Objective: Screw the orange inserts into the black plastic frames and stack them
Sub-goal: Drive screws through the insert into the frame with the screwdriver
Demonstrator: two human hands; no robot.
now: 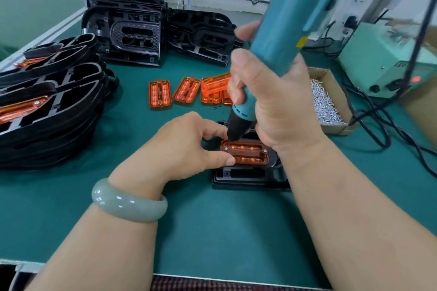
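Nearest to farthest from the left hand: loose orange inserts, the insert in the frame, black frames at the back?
1. Insert in the frame, held by the left hand.
2. Loose orange inserts, mid-table.
3. Black frames at the back, leaning.

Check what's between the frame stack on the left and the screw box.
Head view: loose orange inserts lie on the green mat between the frame stack and the screw box; the right hand gripping the screwdriver also crosses that stretch.

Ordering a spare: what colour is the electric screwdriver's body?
Teal screwdriver body, clearest in head view.
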